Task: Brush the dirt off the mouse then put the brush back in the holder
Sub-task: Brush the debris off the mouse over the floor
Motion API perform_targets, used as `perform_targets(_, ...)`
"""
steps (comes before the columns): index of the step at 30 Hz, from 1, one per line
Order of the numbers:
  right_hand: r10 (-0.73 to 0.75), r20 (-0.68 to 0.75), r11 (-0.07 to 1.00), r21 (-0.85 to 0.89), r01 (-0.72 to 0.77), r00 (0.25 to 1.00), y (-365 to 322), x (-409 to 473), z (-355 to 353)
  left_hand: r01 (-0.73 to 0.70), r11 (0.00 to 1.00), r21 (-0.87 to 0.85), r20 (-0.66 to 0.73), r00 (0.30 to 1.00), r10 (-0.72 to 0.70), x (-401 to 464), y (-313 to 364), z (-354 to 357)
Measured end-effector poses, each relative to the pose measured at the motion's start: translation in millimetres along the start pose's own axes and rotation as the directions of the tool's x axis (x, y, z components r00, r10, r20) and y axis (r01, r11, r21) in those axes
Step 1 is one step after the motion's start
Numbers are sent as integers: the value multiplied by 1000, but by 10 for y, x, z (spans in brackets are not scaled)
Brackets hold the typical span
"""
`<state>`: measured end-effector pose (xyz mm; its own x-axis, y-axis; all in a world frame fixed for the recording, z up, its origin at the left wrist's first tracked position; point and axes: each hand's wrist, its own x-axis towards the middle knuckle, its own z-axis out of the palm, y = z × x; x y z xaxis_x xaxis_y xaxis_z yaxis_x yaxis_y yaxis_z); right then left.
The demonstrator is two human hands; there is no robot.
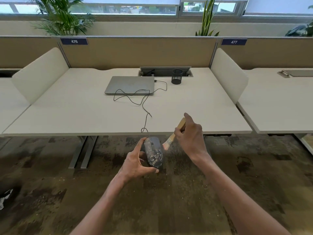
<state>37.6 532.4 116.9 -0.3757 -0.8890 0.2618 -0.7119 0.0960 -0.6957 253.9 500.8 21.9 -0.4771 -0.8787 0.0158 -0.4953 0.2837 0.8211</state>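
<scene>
Both hands are working off the white tabletop's [101,116] near edge: my left hand [137,162] is gripping the speckled grey wired mouse [153,152], my right hand [190,134] is clasping the wooden-handled flat brush [171,139], aiming for short outward flicks.

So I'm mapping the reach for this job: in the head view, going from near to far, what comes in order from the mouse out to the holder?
mouse → brush → closed laptop → mesh holder
</scene>
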Motion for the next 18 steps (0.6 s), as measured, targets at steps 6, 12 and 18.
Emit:
perform_targets(6, -24, 1, 991, 132, 23, 1000, -104, -19, 5, 12, 1000, -4, 21, 1000, -12, 2, 3, -29)
perform_targets(12, -140, -27, 989, 52, 141, 990, -70, -47, 4, 28, 1000, -4, 20, 999, -28, 7, 2, -42)
perform_targets(18, -398, 114, 917, 38, 397, 910, -135, -85, 23, 52, 999, 2, 21, 998, -53, 55, 20, -42)
